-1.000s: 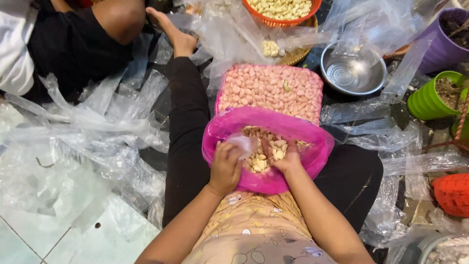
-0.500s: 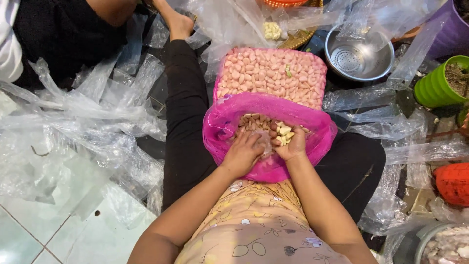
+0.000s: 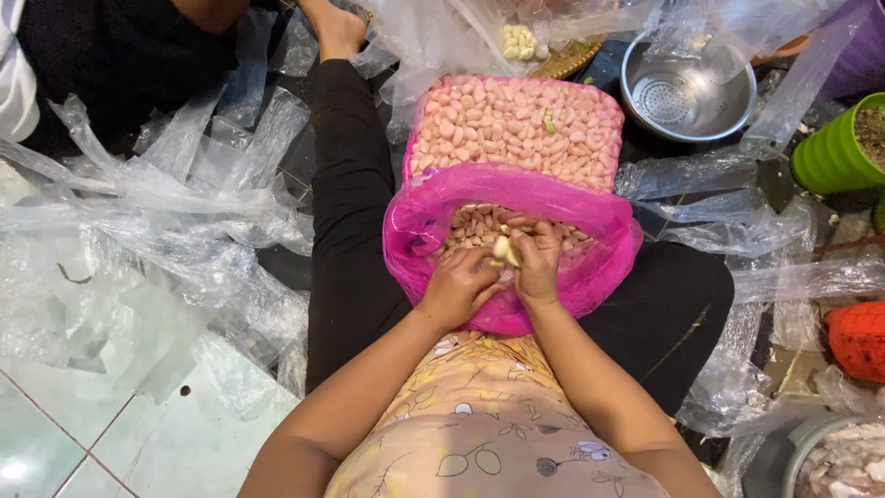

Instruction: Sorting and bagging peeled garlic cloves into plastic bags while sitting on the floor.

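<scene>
So the person is sitting on the floor with a pink mesh bag [image 3: 590,277] of garlic cloves on the lap, dead centre of the frame. Both hands meet at the bag's open mouth. The left hand [image 3: 458,288] and right hand [image 3: 537,263] are pressed close together, fingers pinched around one pale clove [image 3: 502,249] held between them, just above the loose cloves inside the bag.

Handling-wise, one clove looks tiny, light and firm, with a thin papery skin that probably slides under the fingertips, so a fingertip pinch on its two ends seems the sensible hold rather than a full palm squeeze. The bag is another matter: soft, floppy netting, likely hefty with that many cloves, and it would sag if lifted by the rim, so better scooped from below.

Above it, upper centre, the far part of the bag [image 3: 516,120] lies flat and packed. A steel bowl [image 3: 687,88] sits at upper right, a green pot [image 3: 834,148] at the right edge, and crumpled clear plastic sheets [image 3: 138,231] cover the left side. Someone else's bare foot [image 3: 336,28] shows at the top.
</scene>
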